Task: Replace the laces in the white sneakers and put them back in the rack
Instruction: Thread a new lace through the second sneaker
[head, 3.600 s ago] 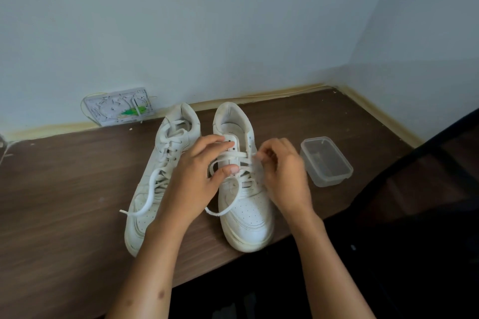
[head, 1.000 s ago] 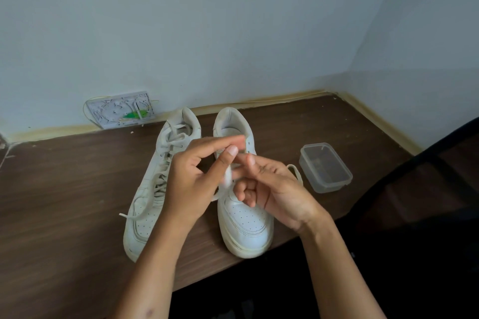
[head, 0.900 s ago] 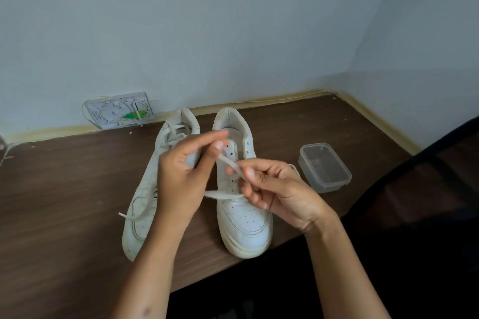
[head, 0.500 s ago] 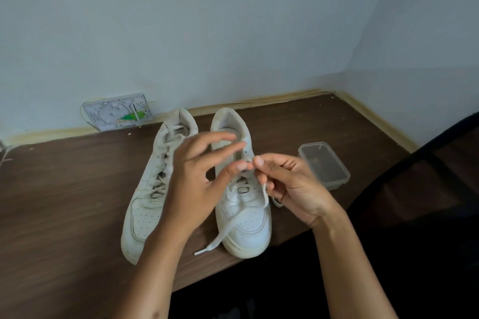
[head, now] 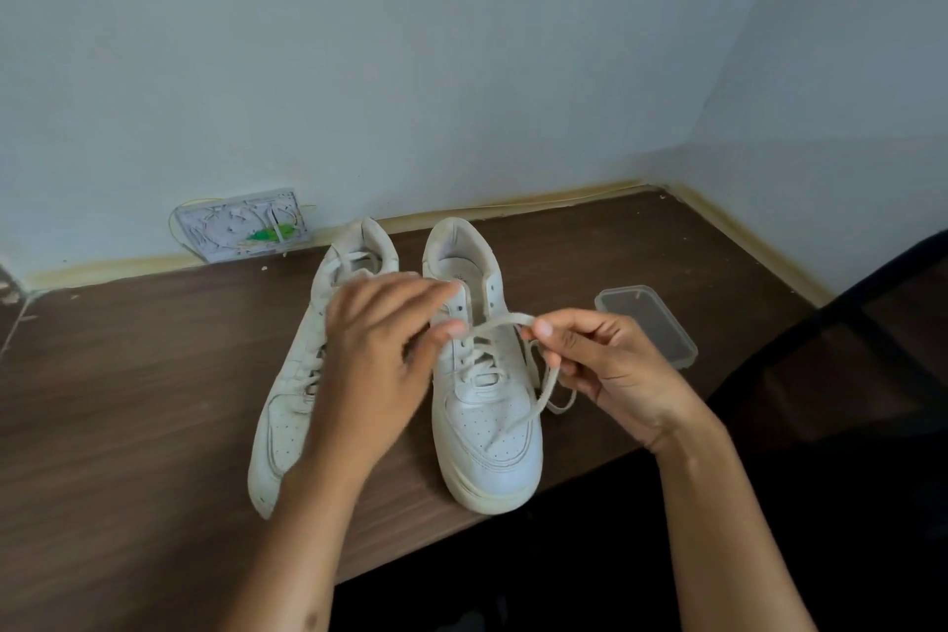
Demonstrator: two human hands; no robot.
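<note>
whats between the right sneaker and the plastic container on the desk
In the head view, the right hand pinching the lace, with lace loops hanging beside the right sneaker; bare desk near the plastic container.

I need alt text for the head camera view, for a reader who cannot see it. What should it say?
A person's left hand and right hand pull a white lace out of the right-side white sneaker, which stands beside a second sneaker on a brown table. A clear plastic container sits to the right, and a broken wall plate is behind.
</note>
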